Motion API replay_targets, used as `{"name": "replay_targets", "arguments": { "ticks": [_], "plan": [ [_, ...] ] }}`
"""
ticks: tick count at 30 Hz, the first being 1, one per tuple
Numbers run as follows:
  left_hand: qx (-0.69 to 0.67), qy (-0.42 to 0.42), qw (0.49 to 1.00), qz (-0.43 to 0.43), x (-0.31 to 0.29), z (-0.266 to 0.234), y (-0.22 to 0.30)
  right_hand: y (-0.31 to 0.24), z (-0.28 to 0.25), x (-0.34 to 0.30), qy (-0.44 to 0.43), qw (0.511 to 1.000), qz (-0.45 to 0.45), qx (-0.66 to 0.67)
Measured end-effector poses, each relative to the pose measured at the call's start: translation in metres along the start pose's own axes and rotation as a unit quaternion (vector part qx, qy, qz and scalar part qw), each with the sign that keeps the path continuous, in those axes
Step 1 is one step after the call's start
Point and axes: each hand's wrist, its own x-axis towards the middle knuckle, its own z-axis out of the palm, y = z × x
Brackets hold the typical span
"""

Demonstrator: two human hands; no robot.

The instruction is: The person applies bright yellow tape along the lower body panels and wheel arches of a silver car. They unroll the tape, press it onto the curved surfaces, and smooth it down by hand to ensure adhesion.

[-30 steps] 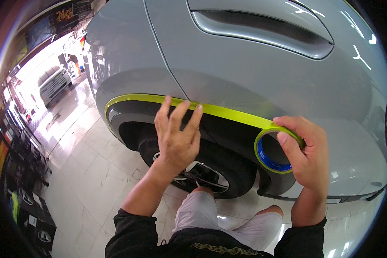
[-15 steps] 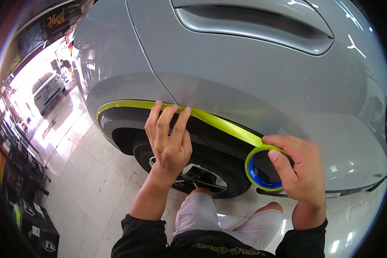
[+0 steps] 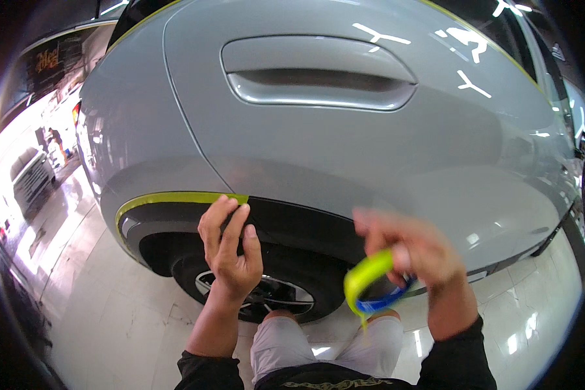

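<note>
A strip of yellow-green masking tape (image 3: 156, 199) runs along the upper edge of the black wheel-arch trim (image 3: 292, 224) on a grey car. Its cut end lies just right of the door seam, beside the fingertips of my left hand (image 3: 233, 250). That hand is open, fingers apart, its tips at the tape and trim. Over the trim's right part, away from the panel, my right hand (image 3: 426, 253) grips the roll of masking tape (image 3: 368, 272) with a blue core. A short loose tail hangs under the roll. Motion blurs the right fingers and roll.
Above the arch is a recessed door handle (image 3: 322, 78) in the grey panel. The wheel (image 3: 283, 296) sits below, close to my knees. More tape edges the window line (image 3: 487, 39). Another vehicle (image 3: 31, 175) and a person stand at far left on the tiled floor (image 3: 104, 312).
The tape stretched between my hands has been severed, and the strip now ends by my left fingers. My right hand has come away from the panel with the roll. The view has shifted.
</note>
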Motion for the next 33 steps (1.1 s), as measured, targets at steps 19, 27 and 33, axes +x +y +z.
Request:
{"name": "replay_targets", "arguments": {
  "ticks": [19, 27, 33],
  "plan": [
    [0.135, -0.106, 0.983, 0.067, -0.005, -0.017, -0.065, -0.057, 0.009, 0.132, 0.04, 0.902, -0.221, 0.369],
    [0.154, -0.058, 0.978, 0.131, 0.001, -0.005, -0.059, -0.058, 0.012, 0.113, 0.012, 0.906, -0.217, 0.364],
    [0.185, -0.167, 0.954, 0.165, 0.019, -0.006, -0.054, -0.063, 0.011, 0.101, -0.083, 0.881, -0.223, 0.41]
  ]
}}
